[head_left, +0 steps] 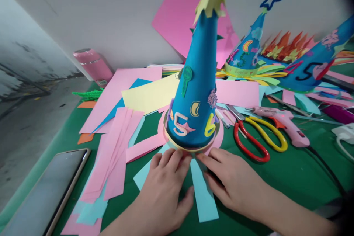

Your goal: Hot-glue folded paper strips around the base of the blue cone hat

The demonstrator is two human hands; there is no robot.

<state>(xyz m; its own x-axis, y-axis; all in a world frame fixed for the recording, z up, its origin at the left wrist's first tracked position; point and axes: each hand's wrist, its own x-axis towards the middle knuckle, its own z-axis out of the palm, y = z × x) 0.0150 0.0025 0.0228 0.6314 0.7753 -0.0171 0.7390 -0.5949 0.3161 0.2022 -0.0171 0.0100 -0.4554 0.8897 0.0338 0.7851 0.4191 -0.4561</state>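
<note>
A tall blue paper cone hat (197, 77) stands upright before me, with a pale yellow paper fringe (211, 3) near its tip and a 5, a 6, a moon and a star on its side. A pale band and a pink brim (162, 125) ring its base. The fingertips of my left hand (166, 188) press at the front of this rim, thumb apart. My right hand (232, 177) touches the same rim from the right, index finger stretched, the others bent. Light blue paper strips (204, 195) stick out from under the base between my hands.
Red-and-yellow-handled scissors (251, 136) and a pink hot glue gun (287, 121) lie at right. Two more decorated cone hats (246, 51) stand behind. Pink strips (110, 158), a phone (47, 195) and a pink bottle (92, 64) are at left. A green cloth covers the table.
</note>
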